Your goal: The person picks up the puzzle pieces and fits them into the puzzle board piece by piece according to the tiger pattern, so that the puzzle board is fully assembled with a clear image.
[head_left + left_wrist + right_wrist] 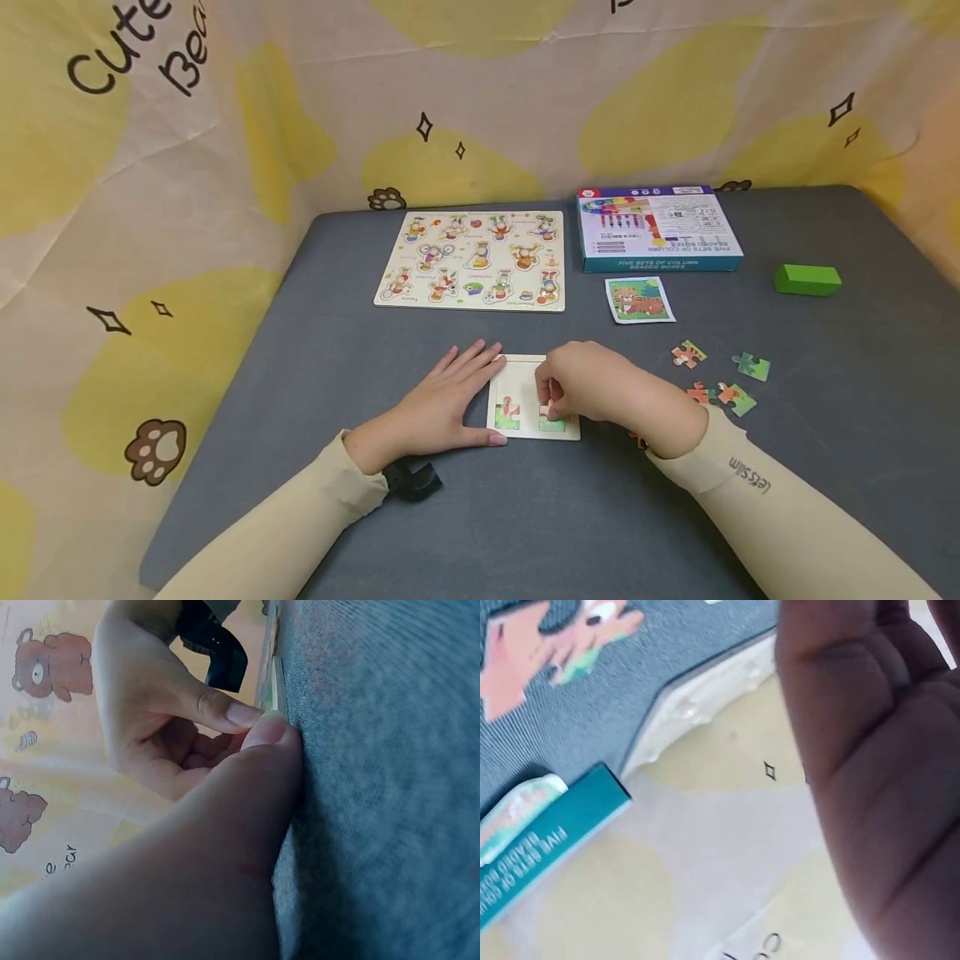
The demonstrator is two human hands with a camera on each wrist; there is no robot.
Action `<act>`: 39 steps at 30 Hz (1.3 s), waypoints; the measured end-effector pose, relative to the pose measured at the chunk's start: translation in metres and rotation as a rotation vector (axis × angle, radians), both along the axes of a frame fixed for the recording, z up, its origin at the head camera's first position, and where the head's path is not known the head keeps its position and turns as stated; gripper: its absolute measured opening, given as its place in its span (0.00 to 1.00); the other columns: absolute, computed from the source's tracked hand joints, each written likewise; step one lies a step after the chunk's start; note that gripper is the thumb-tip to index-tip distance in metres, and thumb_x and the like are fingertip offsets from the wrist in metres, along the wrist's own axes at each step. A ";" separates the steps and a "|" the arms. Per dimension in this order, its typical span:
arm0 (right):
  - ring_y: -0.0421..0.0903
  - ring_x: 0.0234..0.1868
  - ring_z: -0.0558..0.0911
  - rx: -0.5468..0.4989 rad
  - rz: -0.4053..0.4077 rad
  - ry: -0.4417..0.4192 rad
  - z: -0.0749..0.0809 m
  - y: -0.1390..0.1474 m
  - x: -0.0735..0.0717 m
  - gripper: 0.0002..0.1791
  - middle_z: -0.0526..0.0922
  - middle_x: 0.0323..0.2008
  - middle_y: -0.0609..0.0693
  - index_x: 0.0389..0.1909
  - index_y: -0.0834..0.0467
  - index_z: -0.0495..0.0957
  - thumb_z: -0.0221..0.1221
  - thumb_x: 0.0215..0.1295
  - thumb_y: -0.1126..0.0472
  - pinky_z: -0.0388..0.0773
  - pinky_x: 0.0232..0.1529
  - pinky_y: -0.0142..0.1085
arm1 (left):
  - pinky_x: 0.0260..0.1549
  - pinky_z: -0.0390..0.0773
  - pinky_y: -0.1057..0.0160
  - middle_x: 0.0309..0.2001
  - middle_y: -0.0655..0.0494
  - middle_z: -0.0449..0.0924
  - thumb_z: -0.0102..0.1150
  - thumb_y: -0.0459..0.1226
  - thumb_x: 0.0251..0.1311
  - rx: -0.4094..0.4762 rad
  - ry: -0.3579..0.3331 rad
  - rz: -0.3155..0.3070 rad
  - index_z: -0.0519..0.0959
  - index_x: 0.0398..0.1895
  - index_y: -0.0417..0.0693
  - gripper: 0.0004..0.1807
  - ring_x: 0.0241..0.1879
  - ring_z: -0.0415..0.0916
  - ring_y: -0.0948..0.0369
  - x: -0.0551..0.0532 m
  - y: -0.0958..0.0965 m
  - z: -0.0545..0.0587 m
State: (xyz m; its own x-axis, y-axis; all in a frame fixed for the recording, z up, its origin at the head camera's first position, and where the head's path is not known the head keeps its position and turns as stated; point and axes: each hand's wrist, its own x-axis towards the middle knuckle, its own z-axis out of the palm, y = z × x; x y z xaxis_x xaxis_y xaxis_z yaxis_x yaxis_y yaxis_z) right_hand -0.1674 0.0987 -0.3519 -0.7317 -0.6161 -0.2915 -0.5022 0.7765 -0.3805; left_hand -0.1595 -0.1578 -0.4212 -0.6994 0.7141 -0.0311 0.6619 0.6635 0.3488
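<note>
A shallow white puzzle tray [524,381] lies on the table in front of me. My left hand [442,408] rests along its left side, fingers stretched out, with the thumb [279,739] at the near corner. One jigsaw piece [507,414] sits in the tray's near left corner. With bent fingers and thumb my right hand [588,382] pinches a second jigsaw piece [552,424] at the near right corner, partly covering it. In the right wrist view the right hand [877,765] fills the right side, and its fingertips are out of sight.
Several loose jigsaw pieces [752,367] lie right of the tray, some partly behind my right forearm. Beyond are a tiger picture card [640,300], a boxed bead set [660,229], a peg puzzle board [472,260] and a green block [807,280]. Patterned cloth [480,100] hangs behind the table.
</note>
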 end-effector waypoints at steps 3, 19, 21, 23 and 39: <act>0.41 0.27 0.74 0.056 0.009 0.047 0.002 -0.005 0.005 0.09 0.76 0.24 0.41 0.27 0.49 0.85 0.76 0.61 0.60 0.74 0.30 0.37 | 0.80 0.35 0.48 0.85 0.55 0.43 0.66 0.65 0.62 -0.002 0.006 0.001 0.51 0.85 0.48 0.58 0.84 0.33 0.57 0.000 0.000 0.000; 0.47 0.24 0.75 0.297 -0.005 0.233 0.017 -0.016 0.041 0.07 0.78 0.20 0.47 0.26 0.55 0.86 0.75 0.59 0.63 0.81 0.31 0.43 | 0.80 0.33 0.52 0.85 0.57 0.42 0.67 0.65 0.63 0.004 0.007 -0.005 0.50 0.86 0.50 0.58 0.84 0.32 0.59 -0.001 0.003 -0.003; 0.47 0.25 0.76 0.309 -0.025 0.210 0.020 -0.013 0.045 0.09 0.79 0.21 0.47 0.27 0.56 0.86 0.77 0.59 0.59 0.81 0.31 0.43 | 0.80 0.33 0.52 0.85 0.56 0.42 0.67 0.64 0.63 0.010 0.007 -0.008 0.51 0.86 0.49 0.58 0.84 0.32 0.58 -0.002 0.005 -0.003; 0.46 0.24 0.75 0.298 -0.035 0.183 0.022 -0.009 0.048 0.12 0.78 0.20 0.46 0.24 0.54 0.85 0.77 0.59 0.56 0.80 0.29 0.42 | 0.80 0.33 0.51 0.85 0.56 0.43 0.67 0.64 0.63 0.013 0.003 -0.010 0.51 0.86 0.49 0.57 0.84 0.33 0.58 -0.002 0.007 -0.002; 0.46 0.42 0.85 0.046 0.025 0.431 -0.010 0.023 0.087 0.19 0.87 0.48 0.46 0.50 0.54 0.86 0.78 0.59 0.55 0.85 0.43 0.44 | 0.80 0.34 0.50 0.85 0.55 0.42 0.66 0.65 0.63 -0.002 0.009 -0.002 0.50 0.86 0.48 0.58 0.84 0.33 0.57 -0.003 0.001 -0.003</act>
